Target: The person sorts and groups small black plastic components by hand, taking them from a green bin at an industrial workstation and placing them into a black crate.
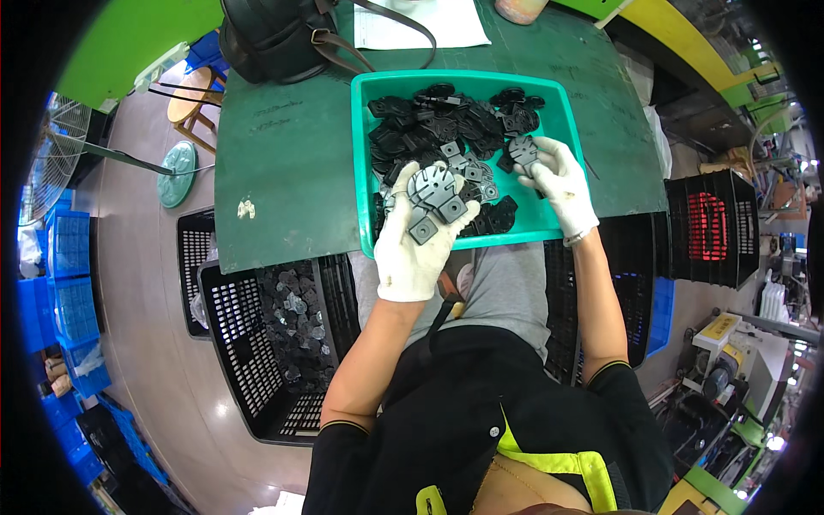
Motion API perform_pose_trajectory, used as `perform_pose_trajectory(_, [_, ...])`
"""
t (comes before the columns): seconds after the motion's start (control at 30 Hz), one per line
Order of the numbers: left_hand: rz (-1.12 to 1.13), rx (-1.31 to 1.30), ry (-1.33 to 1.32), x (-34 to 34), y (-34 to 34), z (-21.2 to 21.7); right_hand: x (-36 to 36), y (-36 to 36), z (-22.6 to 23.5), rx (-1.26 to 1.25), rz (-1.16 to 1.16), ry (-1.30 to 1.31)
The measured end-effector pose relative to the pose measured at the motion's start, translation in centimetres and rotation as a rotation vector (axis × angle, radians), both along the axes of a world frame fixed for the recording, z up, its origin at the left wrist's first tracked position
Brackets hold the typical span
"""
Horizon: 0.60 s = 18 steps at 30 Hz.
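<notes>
My left hand [405, 262], in a white glove, is closed around a few dark plastic parts [433, 190]. Each part has a round slotted head and a square tab with a hole. My right hand [566, 190], gloved too, pinches one similar dark plastic part [523, 152] between thumb and fingers over the tray's right side. Both hands are above a turquoise tray [463, 75] on the green table. Inside the tray lies a heap of the same black parts [438, 124]; some of it is hidden behind my hands.
A black bag [275, 39] and a white paper [421, 24] lie on the green table [287, 172] beyond the tray. Below left stands a black crate [236, 343] with many dark parts. More black crates [708, 227] stand to the right. A fan [64, 133] is far left.
</notes>
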<state>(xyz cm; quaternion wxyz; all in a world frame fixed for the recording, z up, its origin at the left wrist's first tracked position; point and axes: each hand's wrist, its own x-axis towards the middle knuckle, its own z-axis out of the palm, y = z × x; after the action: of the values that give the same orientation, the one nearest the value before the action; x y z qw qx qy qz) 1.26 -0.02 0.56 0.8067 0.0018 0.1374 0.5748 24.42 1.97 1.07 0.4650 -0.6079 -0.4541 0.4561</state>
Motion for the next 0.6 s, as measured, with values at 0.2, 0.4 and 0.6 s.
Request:
perform_pose_trajectory(0.2, [0.0, 0.019, -0.001, -0.1, 0.0, -0.2, -3.2, -1.6, 2.1, 0.07, 0.072, 0.157])
perform_pose_trajectory(0.4, [0.019, 0.034, -0.044, 0.1, 0.0, -0.4, -7.4, -2.9, 4.1, 0.123, 0.074, 0.073])
perform_pose_trajectory(0.6, [0.036, 0.058, 0.045, -0.1, -0.3, -0.3, -12.2, -3.3, 2.6, 0.491, 0.061, -0.57])
